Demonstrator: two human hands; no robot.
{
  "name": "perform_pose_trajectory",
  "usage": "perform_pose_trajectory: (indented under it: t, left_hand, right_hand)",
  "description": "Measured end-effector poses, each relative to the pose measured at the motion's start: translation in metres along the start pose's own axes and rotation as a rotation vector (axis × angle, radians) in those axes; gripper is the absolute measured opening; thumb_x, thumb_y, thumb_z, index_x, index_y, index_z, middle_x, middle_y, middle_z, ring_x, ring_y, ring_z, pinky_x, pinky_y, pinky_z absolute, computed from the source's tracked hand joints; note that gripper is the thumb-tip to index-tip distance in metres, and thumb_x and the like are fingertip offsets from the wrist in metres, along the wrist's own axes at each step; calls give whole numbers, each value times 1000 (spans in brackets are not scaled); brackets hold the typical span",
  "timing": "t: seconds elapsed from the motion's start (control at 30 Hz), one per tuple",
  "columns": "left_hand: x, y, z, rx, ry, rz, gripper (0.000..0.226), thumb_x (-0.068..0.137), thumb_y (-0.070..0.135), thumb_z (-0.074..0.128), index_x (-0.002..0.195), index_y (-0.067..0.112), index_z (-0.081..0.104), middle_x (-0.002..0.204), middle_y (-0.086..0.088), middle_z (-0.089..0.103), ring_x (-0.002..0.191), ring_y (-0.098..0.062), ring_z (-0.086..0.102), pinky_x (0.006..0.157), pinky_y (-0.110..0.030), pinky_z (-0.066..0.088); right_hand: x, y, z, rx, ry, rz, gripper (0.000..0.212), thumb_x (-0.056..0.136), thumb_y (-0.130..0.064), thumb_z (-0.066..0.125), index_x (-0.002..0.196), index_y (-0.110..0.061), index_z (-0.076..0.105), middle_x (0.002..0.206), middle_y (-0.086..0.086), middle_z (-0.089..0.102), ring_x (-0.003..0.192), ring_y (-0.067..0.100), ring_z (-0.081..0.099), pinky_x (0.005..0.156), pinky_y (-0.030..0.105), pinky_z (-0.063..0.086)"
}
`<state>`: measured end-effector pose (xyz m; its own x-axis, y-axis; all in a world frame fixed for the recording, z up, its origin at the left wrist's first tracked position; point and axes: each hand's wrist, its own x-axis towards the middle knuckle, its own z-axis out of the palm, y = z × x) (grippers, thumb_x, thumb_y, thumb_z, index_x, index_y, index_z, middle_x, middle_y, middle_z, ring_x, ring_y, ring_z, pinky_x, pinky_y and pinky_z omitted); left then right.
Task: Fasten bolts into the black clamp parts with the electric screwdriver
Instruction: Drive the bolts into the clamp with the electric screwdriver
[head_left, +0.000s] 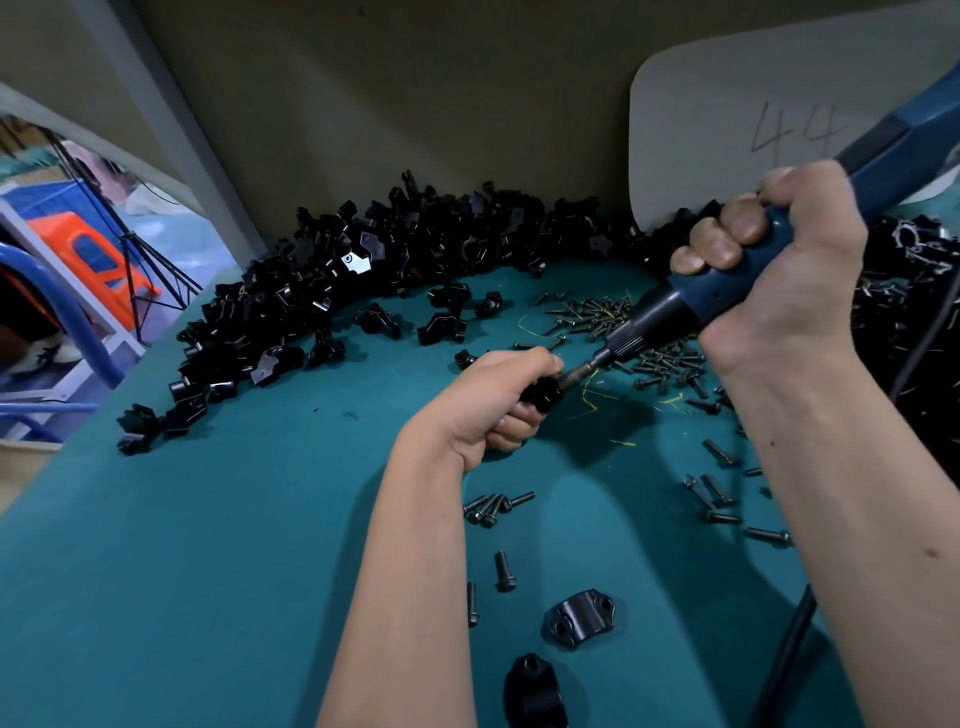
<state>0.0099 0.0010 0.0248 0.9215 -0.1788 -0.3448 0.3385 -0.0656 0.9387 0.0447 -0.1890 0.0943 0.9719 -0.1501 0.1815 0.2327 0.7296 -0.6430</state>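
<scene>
Left hand (501, 400) grips a black clamp part (541, 393); right hand (774, 260) clasps the electric screwdriver (727, 283), its bit against the part.

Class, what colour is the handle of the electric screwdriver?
Dark blue, with a black nose; the head view shows the electric screwdriver best.

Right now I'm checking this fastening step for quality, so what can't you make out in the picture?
All in the head view:
- Bolt being driven: hidden by the left hand and the clamp part it grips.
- How the bit seats: too small, where the electric screwdriver meets the part.
- Screwdriver's rear end: cut off by the right edge, beyond the right hand.
- Parts pile: too dark to count.
</scene>
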Motion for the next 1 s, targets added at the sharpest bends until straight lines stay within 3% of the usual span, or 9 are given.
perform_pose_trajectory:
  t: [0.17, 0.3, 0.37, 0.53, 0.7, 0.8, 0.93, 1.0]
  left_hand:
    - [-2, 1, -2, 16, -4, 28, 35, 100, 33, 53, 68, 25, 44, 56, 4, 32, 42, -8, 20, 41, -17, 12]
    - [-12, 1, -2, 48, -309, -93, 58, 108, 44, 29, 70, 14, 62, 48, 2, 41, 34, -4, 23, 36, -19, 14]
    - [-13, 0, -1, -28, -338, -59, 70, 109, 47, 24, 68, 13, 70, 54, -5, 46, 36, -7, 27, 38, -22, 14]
    - [-8, 1, -7, -153, -149, 24, 63, 106, 48, 34, 71, 11, 72, 49, 0, 43, 38, -9, 28, 39, -24, 14]
    - [2, -4, -4, 33, 115, 156, 41, 102, 53, 54, 93, 17, 72, 69, -6, 62, 49, -13, 35, 42, -21, 24]
    - [5, -5, -3, 75, 146, 230, 29, 90, 55, 63, 79, 31, 75, 72, -3, 65, 55, -14, 43, 46, -21, 32]
    - [6, -8, -3, 150, 118, 249, 44, 76, 58, 70, 90, 18, 78, 72, -6, 56, 57, -16, 44, 49, -24, 36]
    - [6, -10, -2, 187, 101, 255, 43, 73, 56, 73, 85, 15, 74, 75, -8, 56, 60, -19, 47, 51, -26, 40]
  right_hand:
    - [0, -3, -1, 57, -11, 21, 30, 99, -25, 57, 72, -21, 44, 60, -5, 42, 49, 12, 37, 54, 26, 35]
    - [0, -4, -2, 218, -177, 92, 28, 100, -35, 51, 75, -22, 48, 58, -9, 41, 47, 7, 37, 51, 24, 34]
    - [2, -5, -2, 297, -179, 92, 29, 99, -39, 52, 76, -21, 49, 58, -9, 44, 46, 6, 40, 50, 23, 35]
    - [6, -4, -3, 285, 34, 82, 34, 97, -40, 61, 72, -22, 47, 60, -8, 46, 48, 8, 40, 51, 24, 37]
    - [6, -2, -4, 199, 250, 15, 32, 94, -33, 71, 80, -19, 45, 63, -4, 47, 49, 11, 42, 52, 25, 40]
    - [4, 0, -3, 137, 300, -36, 37, 93, -29, 73, 103, -15, 40, 64, -2, 48, 50, 14, 43, 53, 27, 41]
    - [3, 1, -1, 99, 317, -80, 44, 93, -27, 73, 112, -12, 37, 65, 0, 49, 51, 15, 44, 53, 28, 42]
    - [4, 1, -1, 103, 303, -74, 43, 93, -27, 73, 111, -13, 37, 65, 0, 49, 50, 15, 43, 53, 28, 42]
